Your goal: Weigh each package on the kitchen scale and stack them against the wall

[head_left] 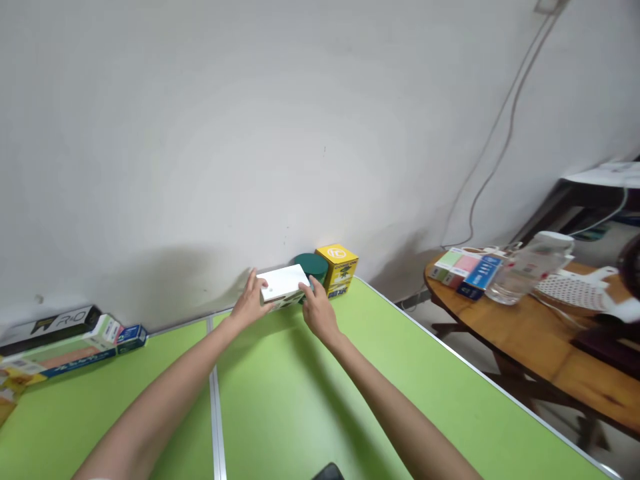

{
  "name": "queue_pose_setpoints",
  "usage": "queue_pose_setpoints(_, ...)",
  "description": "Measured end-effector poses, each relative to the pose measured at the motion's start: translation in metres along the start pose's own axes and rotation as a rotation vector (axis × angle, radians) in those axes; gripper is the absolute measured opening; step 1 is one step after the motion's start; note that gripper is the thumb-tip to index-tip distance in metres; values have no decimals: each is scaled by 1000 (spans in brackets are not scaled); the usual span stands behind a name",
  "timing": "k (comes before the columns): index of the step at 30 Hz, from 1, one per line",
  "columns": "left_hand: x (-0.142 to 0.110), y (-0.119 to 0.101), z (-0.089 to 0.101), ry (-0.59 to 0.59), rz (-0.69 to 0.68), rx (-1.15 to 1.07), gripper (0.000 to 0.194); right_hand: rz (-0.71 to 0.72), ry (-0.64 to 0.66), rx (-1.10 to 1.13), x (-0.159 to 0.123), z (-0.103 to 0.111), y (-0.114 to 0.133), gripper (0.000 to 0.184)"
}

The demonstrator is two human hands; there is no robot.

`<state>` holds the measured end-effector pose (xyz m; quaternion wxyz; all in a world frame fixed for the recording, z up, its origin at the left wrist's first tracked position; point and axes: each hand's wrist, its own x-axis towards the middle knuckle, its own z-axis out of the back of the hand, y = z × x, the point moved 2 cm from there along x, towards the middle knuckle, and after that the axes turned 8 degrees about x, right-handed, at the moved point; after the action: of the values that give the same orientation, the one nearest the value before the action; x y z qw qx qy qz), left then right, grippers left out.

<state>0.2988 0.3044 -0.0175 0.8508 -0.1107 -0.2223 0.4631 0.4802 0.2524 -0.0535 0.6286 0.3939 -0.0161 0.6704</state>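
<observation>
A white box (284, 281) is between my two hands at the far edge of the green table, close to the wall. My left hand (249, 300) grips its left end, and my right hand (319, 308) has its fingers on the right end. Just behind the box on the right stands a dark green round container (311, 265), partly covered by the box and my right hand. Beside that container sits a yellow box (339, 267) with printed sides.
Along the wall at the left lie a long black box (50, 329) and several coloured boxes. The green table (280, 407) has a metal seam. To the right, a wooden table (505, 327) holds a blue box (480, 277), a clear jug (525, 270) and cables. A dark object (329, 472) shows at the bottom edge.
</observation>
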Motion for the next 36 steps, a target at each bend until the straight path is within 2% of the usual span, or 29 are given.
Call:
queue_pose_setpoints(4,-4,-17,13,41,0,-19,40,-64,36,181,-20,12,0,48)
queue_pose_setpoints(6,-20,-24,27,26,-5,-24,39,-110,40,292,-25,24,3,56)
queue_pose_setpoints(8,-48,-27,49,29,16,-62,39,-168,131,446,-32,38,14,73)
queue_pose_setpoints(10,-87,-27,78,85,82,-159,41,-188,332,634,-44,54,38,85)
queue_pose_setpoints(13,-159,-24,129,225,201,-349,45,-120,635,872,-74,75,96,85)
queue_pose_setpoints(17,-255,-17,189,368,365,-514,47,-84,731,896,-125,83,177,79)
queue_pose_setpoints(20,-315,-7,213,389,480,-513,48,-103,788,892,-167,71,222,79)
queue_pose_setpoints(22,-345,3,216,394,530,-521,50,-128,822,875,-191,60,241,77)
queue_pose_setpoints(25,-372,18,211,378,503,-544,61,-155,837,809,-211,49,255,73)
queue_pose_setpoints(29,-388,38,200,330,396,-559,113,-118,869,717,-217,51,254,84)
queue_pose_setpoints(31,-396,47,192,320,370,-574,131,-113,894,660,-218,54,248,89)
queue_pose_setpoints(33,-405,54,181,337,394,-615,134,-123,901,605,-221,55,240,87)
queue_pose_setpoints(36,-416,58,164,299,413,-723,117,-97,893,551,-222,51,235,80)
